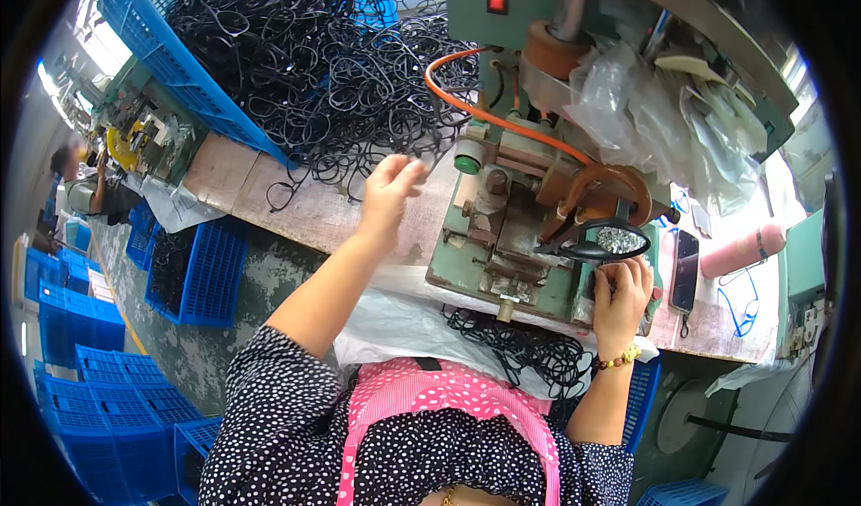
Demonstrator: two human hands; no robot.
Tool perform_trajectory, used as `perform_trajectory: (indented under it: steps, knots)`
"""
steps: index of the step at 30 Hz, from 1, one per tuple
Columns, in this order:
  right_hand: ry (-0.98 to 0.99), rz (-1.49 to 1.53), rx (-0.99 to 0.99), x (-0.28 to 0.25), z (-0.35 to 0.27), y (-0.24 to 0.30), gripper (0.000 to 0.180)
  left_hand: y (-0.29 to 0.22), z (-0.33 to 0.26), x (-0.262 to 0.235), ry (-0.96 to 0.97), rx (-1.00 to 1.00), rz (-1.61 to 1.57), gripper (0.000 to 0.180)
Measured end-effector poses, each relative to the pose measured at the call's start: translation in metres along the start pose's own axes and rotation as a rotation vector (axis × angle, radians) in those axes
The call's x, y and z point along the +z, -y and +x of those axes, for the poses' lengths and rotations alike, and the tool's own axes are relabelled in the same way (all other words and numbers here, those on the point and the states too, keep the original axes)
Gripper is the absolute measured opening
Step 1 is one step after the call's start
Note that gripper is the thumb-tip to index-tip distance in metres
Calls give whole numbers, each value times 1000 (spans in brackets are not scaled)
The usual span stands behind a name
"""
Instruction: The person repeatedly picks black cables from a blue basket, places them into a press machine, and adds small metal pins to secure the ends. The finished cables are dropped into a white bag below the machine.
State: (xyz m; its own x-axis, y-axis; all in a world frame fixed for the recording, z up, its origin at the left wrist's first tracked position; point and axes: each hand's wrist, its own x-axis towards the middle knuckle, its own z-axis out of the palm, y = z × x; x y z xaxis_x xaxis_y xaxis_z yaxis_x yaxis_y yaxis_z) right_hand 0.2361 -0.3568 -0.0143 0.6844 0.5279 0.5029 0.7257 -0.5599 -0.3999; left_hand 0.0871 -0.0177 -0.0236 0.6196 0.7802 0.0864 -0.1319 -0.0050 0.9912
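My left hand (390,199) is raised over the bench beside a large heap of black spectacle frames (305,67). Its fingers curl inward, the tips a little blurred, so anything between them cannot be made out. On the right, my right hand (621,300) is at the front corner of a green bench machine (556,295). Thumb and fingers are bent together there, and what they grip is hidden. Just above those fingertips, a black ring-shaped frame part (574,250) sits at the machine's head, with a glittery surface showing through its opening.
A blue crate (170,58) tilts beside the heap. An orange hose (502,112) arches across to the machine, and plastic bags (708,138) hang above. More frames (529,349) lie by my lap. A phone (684,273) and pink bottle (743,250) are at right; blue crates (108,425) stand left.
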Motion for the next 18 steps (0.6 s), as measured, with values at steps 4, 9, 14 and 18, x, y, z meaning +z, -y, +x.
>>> perform_trajectory:
  steps: [4,9,14,18]
  knots:
    - [2,-5,10,-2,-2,-2,6,2,-41,-53,-31,-347,77,21]
    - [43,-5,-23,-5,1,-5,4,5,-58,-88,-236,205,875,21]
    - [-72,44,47,-6,1,-4,4,15,-55,-67,99,376,981,22]
    - [-201,482,296,-5,-4,-2,5,34,-44,-58,202,258,1203,24]
